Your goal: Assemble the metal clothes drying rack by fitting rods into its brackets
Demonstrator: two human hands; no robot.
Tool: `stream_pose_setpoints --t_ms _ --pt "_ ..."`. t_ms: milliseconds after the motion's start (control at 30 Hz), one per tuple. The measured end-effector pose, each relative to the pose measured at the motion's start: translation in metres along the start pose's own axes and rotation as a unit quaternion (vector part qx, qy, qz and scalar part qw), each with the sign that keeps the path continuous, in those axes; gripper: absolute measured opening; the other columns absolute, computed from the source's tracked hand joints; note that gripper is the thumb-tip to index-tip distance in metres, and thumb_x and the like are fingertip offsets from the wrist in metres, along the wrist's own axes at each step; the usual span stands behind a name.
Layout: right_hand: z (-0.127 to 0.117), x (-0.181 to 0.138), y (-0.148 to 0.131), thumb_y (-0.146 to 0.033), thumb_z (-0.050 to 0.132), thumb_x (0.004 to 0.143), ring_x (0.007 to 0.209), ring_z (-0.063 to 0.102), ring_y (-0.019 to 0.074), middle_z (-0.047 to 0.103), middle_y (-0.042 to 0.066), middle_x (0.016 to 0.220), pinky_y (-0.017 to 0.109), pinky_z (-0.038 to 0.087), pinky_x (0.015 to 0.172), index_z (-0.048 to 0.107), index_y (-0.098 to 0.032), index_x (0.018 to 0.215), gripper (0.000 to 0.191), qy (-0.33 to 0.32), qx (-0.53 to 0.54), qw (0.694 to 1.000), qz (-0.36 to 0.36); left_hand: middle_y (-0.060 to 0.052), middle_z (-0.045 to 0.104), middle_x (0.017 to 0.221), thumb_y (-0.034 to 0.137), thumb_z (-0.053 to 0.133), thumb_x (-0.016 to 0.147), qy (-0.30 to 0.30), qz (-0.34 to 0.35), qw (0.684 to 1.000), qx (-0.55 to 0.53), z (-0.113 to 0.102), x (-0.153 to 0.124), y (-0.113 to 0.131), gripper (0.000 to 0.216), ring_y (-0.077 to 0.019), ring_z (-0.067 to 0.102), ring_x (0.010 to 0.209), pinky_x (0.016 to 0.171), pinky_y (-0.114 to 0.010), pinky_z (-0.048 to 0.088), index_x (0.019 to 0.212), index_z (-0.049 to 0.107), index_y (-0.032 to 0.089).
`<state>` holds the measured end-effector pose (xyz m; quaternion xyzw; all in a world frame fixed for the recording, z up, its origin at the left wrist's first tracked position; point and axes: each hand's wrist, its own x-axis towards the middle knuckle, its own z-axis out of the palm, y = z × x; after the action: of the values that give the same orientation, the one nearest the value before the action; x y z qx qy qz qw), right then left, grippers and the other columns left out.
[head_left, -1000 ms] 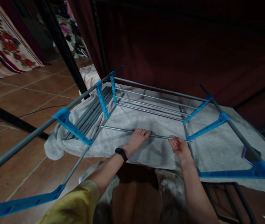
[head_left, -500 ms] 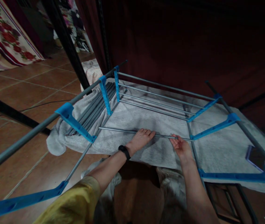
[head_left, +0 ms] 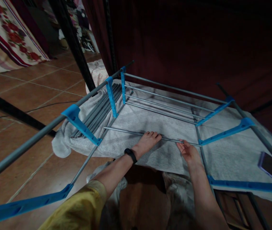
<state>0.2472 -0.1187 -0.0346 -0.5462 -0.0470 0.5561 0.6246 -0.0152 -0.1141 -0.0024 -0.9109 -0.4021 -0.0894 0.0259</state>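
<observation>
My left hand (head_left: 149, 140), with a black band on its wrist, is closed over the middle of a thin grey metal rod (head_left: 123, 130). Farther right, my right hand (head_left: 188, 151) pinches the same rod from below with its fingertips. The rod's right end meets the lower end of a blue plastic bracket (head_left: 227, 132). Its left end lies free of the left-hand blue bracket (head_left: 83, 126), over the grey blanket (head_left: 147, 119). Behind, several parallel rods (head_left: 164, 99) span between the far blue brackets of the rack frame.
A bundle of loose grey rods (head_left: 99, 110) lies on the blanket at left. Long frame tubes (head_left: 37, 137) flank both sides. A phone (head_left: 268, 166) lies at right. Black metal posts (head_left: 72, 41) and a dark red curtain (head_left: 174, 41) stand beyond; floor tiles (head_left: 30, 150) show at left.
The view has shifted a little, so the scene sits farther right. Both hands keep their hold on the rod, whose left end has risen very slightly away from the near-left bracket.
</observation>
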Motion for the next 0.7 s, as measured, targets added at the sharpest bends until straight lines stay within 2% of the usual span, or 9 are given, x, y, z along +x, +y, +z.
stream_pose_setpoints --t_ms 100,233,400,567,700 --pt "-0.001 0.001 -0.002 -0.007 0.055 0.090 0.071 0.074 0.0132 0.074 0.003 0.075 0.029 0.065 0.082 0.064 -0.018 0.080 0.017 -0.006 0.003 1.000 -0.004 -0.010 0.064 0.115 0.012 0.047 0.099 0.002 0.000 1.000 -0.006 0.001 0.001 0.000 0.031 -0.0230 0.061 0.105 0.094 -0.038 0.044 0.129 0.054 0.019" --pt "-0.003 0.002 -0.002 -0.010 0.056 0.092 0.070 0.073 0.0121 0.073 0.003 0.075 0.028 0.064 0.083 0.064 -0.018 0.082 0.015 -0.005 0.009 1.000 -0.012 -0.011 0.066 0.110 0.022 0.047 0.103 0.010 -0.015 1.000 -0.022 0.002 0.002 0.000 0.026 -0.0232 0.062 0.104 0.095 -0.039 0.043 0.126 0.057 0.016" --pt "-0.002 0.001 -0.001 -0.007 0.055 0.091 0.071 0.074 0.0131 0.074 0.004 0.076 0.030 0.065 0.083 0.063 -0.018 0.082 0.017 -0.007 0.015 1.000 -0.017 -0.011 0.068 0.113 0.010 0.047 0.098 0.002 -0.013 1.000 -0.027 -0.001 0.000 -0.012 0.031 -0.0229 0.062 0.108 0.099 -0.038 0.043 0.126 0.061 0.017" --pt "-0.001 -0.002 -0.003 -0.007 0.061 0.088 0.072 0.074 0.0142 0.075 0.002 0.075 0.034 0.065 0.085 0.062 -0.019 0.081 0.014 -0.009 0.027 0.999 -0.044 -0.012 0.070 0.109 0.009 0.047 0.095 -0.021 -0.090 0.995 -0.047 -0.008 -0.004 -0.041 0.028 -0.0241 0.066 0.104 0.096 -0.039 0.046 0.112 0.068 0.018" --pt "0.003 -0.008 -0.005 -0.007 0.064 0.085 0.072 0.074 0.0146 0.075 0.003 0.076 0.030 0.065 0.081 0.063 -0.019 0.079 0.013 -0.020 0.049 0.997 -0.062 -0.011 0.074 0.109 0.016 0.048 0.096 -0.063 -0.181 0.979 -0.063 -0.016 -0.012 -0.070 0.026 -0.0256 0.069 0.104 0.094 -0.038 0.048 0.107 0.071 0.020"
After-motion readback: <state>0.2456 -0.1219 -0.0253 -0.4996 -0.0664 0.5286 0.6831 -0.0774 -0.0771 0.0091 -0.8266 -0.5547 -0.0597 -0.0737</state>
